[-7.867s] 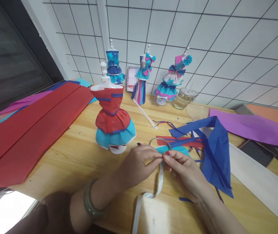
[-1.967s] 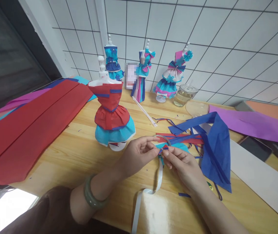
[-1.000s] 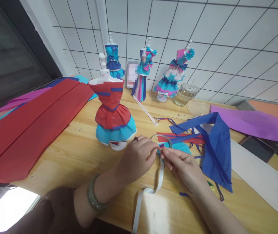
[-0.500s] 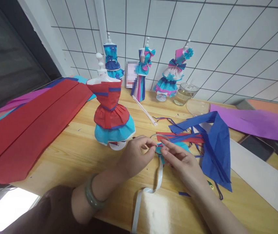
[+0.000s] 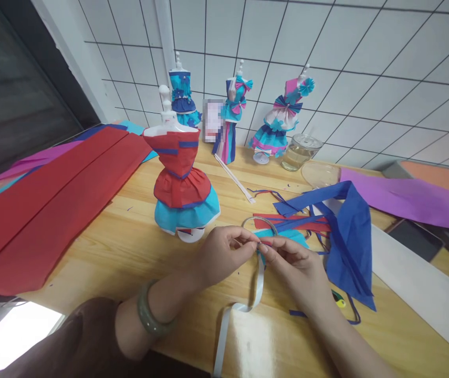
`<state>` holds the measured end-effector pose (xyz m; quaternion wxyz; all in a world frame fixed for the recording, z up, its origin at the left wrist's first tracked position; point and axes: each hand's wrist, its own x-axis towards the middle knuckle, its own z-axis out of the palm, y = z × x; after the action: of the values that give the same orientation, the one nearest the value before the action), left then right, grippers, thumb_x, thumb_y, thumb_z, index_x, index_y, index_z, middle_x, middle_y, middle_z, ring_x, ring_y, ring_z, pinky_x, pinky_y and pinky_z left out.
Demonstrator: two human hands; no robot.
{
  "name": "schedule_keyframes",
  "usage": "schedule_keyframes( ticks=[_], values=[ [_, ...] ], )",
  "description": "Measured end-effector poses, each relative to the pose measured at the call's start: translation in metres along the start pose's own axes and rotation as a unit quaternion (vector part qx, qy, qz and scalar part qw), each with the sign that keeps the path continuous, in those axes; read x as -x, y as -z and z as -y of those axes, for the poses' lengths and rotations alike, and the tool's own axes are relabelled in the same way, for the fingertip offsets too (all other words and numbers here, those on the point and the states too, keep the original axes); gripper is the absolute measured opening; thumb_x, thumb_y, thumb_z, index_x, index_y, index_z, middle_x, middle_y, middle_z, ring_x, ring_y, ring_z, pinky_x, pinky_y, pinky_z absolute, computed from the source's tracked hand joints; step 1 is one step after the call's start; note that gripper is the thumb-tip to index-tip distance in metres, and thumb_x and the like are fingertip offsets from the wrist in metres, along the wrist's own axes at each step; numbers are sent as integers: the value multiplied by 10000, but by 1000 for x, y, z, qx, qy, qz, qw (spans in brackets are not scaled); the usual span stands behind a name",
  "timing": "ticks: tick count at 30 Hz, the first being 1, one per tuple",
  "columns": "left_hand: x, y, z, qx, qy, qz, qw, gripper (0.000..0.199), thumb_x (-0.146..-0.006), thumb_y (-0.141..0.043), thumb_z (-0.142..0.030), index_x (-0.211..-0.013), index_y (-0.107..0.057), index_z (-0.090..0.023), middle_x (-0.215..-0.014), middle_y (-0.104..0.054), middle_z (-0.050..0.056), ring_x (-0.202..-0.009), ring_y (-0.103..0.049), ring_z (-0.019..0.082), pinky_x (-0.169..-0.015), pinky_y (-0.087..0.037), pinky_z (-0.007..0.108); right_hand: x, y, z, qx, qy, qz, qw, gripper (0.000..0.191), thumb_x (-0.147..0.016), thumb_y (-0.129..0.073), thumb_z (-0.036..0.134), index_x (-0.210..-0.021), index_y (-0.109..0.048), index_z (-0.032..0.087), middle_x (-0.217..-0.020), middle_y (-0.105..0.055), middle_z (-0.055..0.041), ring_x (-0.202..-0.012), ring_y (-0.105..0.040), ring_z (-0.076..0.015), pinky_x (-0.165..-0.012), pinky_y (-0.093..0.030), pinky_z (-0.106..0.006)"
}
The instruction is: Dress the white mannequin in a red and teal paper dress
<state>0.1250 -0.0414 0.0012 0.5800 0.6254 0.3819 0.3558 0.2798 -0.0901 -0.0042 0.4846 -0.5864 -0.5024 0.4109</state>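
My left hand (image 5: 226, 254), with a green bangle (image 5: 148, 310) on its wrist, is closed in a pinch. Fingertip to fingertip with it, my right hand (image 5: 299, 265) pinches a small red and blue strip of fabric (image 5: 265, 243), mostly covered by fingers. Just behind the fingers stands the ring of a tape roll (image 5: 274, 227). Its white strip of tape (image 5: 259, 283) curls toward the table's front edge. Light-blue fabric (image 5: 293, 237) lies beyond my right hand. To the left stands a small dress form (image 5: 182, 189) in a red and light-blue dress with blue trim.
Three more dressed forms (image 5: 185, 97) line the tiled wall, near a lidded glass jar (image 5: 300, 153). Red fabric (image 5: 62, 205) covers the left side. Blue fabric (image 5: 350, 241), purple fabric (image 5: 409, 199), a white board (image 5: 417, 299) and a dark phone (image 5: 415, 239) lie right.
My hands have drawn together, and the fingers of my right hand have closed in around the small strip. The strip is now more hidden. The view has shifted slightly.
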Motion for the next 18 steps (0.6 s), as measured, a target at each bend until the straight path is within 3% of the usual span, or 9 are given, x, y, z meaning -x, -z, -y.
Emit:
schedule_keyframes(
  ticks=[9, 18],
  values=[
    [-1, -1, 1, 26, -3, -35, 999, 219, -739, -633, -257, -902, -694, -125, -862, -729, 96, -782, -679, 200, -729, -533, 297, -1, -1, 8, -50, -33, -1, 998, 191, -721, -708, 387, -772, -694, 203, -678, -647, 0, -585, -513, -109, -552, -418, -221],
    [0, 0, 1, -10, -17, -8, 1000, 181, -767, -604, -262, -866, -670, -126, -852, -714, 89, -797, -669, 198, -733, -528, 295, -5, 0, 7, -85, -49, 14, 995, 195, -729, -710, 386, -778, -689, 199, -615, -584, 25, -529, -470, -90, -527, -394, -213]
  ],
)
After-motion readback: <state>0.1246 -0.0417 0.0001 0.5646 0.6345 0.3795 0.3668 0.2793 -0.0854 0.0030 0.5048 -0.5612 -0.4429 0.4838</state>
